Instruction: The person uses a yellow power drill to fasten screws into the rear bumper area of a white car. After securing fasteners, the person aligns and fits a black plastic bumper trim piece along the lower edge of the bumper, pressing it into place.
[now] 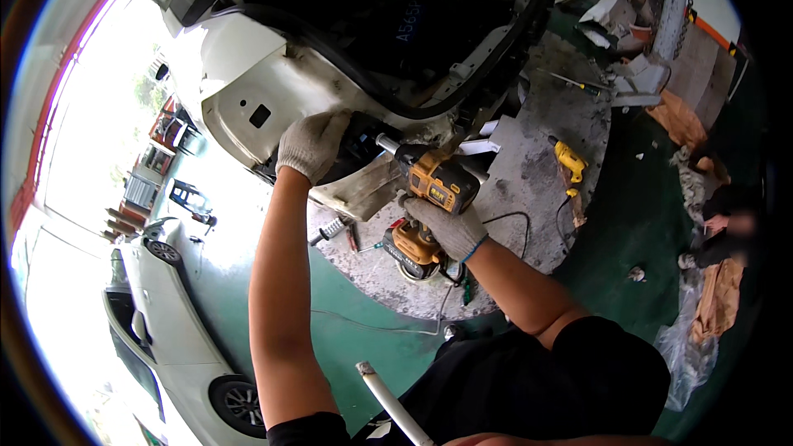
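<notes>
My left hand (pixel 312 144), in a knitted glove, grips a black part (pixel 355 149) on the cut rear body of a white car (pixel 239 66). My right hand (pixel 446 227), also gloved, is closed on the handle of a yellow-and-black cordless power driver (pixel 438 177) with a battery at its base. The driver's socket tip (pixel 387 144) points at the black part, just right of my left hand; whether they touch I cannot tell. A white cigarette-like stick (pixel 388 400) juts in from the bottom edge, below my hands.
A yellow corded drill (pixel 570 161), screwdrivers (pixel 582 87) and cables lie on the pale round floor section (pixel 537 231). Scrap pieces (pixel 636 74) and brown paper (pixel 714 306) are at right, beside another person (pixel 719 227). Another white car (pixel 165 322) stands at left.
</notes>
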A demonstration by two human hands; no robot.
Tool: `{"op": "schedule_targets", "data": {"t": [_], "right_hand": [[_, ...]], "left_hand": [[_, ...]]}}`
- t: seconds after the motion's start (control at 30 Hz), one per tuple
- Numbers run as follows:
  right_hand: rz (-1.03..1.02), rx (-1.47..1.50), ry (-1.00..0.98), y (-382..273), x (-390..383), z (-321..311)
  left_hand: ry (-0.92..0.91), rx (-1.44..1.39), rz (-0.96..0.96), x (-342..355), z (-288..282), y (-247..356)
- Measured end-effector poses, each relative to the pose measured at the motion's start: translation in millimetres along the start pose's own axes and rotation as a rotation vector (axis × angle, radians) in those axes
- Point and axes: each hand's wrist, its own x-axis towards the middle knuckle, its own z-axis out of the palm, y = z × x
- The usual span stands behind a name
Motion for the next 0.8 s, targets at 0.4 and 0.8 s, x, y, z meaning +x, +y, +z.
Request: {"op": "schedule_targets", "data": {"t": [0.4, 0.8], "right_hand": [[-0.34, -0.425, -0.179, 38, 34, -21], [-0.672, -0.702, -0.111, 64, 38, -29]], "left_hand": [[0.762, 0.304, 0.178, -71, 88, 50], [0.71, 0.328, 0.017, -53, 99, 61]]}}
